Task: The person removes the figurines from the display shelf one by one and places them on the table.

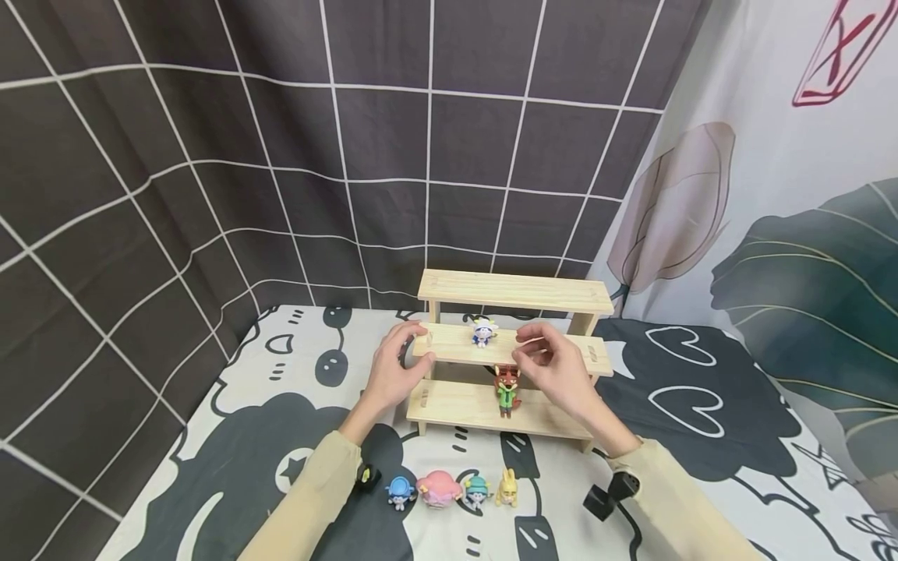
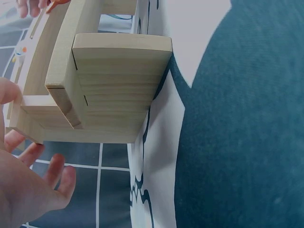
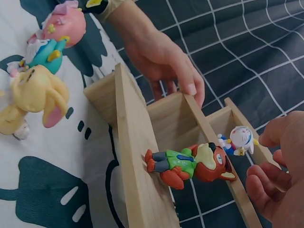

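Note:
A three-tier wooden display stand (image 1: 515,290) stands ahead of me. At its left side, my left hand (image 1: 396,366) grips the end of the middle shelf, thumb by the front edge. A small white-and-blue figurine (image 1: 482,333) is upright on that shelf, left of its middle. On the bottom shelf stands a fox figurine (image 1: 507,391) in a green shirt and tie. My right hand (image 1: 557,366) hovers at the middle shelf, right of the white figurine, with bent fingers apart and nothing between them. In the right wrist view, its fingertips (image 3: 261,183) are near the white figurine (image 3: 240,140).
In front of the stand, a row of figurines lines the patterned cloth (image 1: 295,421): a blue one (image 1: 400,492), a pink one (image 1: 440,488), a teal-hatted one (image 1: 476,491) and a yellow rabbit-eared one (image 1: 507,488). A dark grid curtain (image 1: 379,140) hangs behind.

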The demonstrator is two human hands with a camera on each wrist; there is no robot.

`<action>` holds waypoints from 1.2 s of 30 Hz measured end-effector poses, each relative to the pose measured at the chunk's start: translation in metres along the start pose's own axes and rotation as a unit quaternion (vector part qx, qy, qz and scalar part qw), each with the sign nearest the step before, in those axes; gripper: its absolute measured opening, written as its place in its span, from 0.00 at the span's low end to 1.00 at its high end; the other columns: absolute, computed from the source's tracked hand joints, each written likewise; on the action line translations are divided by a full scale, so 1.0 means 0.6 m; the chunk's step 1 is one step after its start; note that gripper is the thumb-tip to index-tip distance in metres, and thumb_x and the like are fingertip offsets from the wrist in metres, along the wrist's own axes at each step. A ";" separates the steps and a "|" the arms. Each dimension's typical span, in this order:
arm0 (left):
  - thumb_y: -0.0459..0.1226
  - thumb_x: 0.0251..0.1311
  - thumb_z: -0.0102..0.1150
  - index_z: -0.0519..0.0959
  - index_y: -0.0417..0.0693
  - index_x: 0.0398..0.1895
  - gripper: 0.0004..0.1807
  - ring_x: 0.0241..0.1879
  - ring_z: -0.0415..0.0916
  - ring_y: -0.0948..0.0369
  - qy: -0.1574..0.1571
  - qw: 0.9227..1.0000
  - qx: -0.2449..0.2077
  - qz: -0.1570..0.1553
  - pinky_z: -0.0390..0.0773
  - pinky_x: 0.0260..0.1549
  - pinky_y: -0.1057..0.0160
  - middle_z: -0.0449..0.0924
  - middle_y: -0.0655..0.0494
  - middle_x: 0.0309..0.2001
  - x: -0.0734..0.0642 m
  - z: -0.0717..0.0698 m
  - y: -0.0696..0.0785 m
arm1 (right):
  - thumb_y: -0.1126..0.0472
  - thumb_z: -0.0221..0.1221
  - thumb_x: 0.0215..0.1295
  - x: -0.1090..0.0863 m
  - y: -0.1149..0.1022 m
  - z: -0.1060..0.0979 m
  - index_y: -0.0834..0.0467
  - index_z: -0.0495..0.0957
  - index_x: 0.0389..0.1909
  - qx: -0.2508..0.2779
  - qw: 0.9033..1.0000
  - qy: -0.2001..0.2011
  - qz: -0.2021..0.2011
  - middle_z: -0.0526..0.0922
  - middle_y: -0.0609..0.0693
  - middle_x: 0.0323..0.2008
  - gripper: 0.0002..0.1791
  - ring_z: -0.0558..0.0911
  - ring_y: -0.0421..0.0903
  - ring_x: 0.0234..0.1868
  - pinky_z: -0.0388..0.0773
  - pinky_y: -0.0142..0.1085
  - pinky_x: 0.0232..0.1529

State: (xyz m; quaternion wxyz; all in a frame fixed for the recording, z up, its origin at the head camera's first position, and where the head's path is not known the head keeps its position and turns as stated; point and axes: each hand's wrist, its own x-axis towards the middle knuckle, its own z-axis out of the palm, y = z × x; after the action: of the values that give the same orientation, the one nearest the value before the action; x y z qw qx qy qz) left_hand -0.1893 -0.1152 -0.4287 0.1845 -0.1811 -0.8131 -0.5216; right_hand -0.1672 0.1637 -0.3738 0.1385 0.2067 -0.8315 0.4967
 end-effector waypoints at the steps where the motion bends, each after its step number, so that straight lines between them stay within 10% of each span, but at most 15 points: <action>1: 0.32 0.55 0.66 0.78 0.41 0.54 0.21 0.60 0.71 0.43 0.000 1.000 0.000 0.000 0.72 0.56 0.37 0.71 0.41 0.65 0.000 0.000 0.000 | 0.74 0.64 0.61 0.002 0.001 0.001 0.66 0.77 0.49 -0.002 1.000 0.000 -0.002 0.82 0.59 0.45 0.15 0.83 0.51 0.42 0.77 0.28 0.37; 36: 0.32 0.55 0.67 0.78 0.41 0.54 0.21 0.58 0.71 0.44 -0.003 1.000 -0.003 -0.008 0.72 0.55 0.37 0.70 0.41 0.65 -0.001 0.000 0.006 | 0.74 0.66 0.57 0.051 0.004 0.037 0.68 0.76 0.49 -0.021 0.999 -0.014 -0.038 0.82 0.58 0.44 0.19 0.83 0.53 0.40 0.78 0.34 0.35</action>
State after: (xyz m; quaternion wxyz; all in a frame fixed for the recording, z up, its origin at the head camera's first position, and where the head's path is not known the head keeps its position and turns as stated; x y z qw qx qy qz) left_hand -0.1873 -0.1140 -0.4259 0.1777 -0.1765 -0.8134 -0.5249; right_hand -0.1957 0.1387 -0.3726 0.1499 0.2419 -0.8351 0.4707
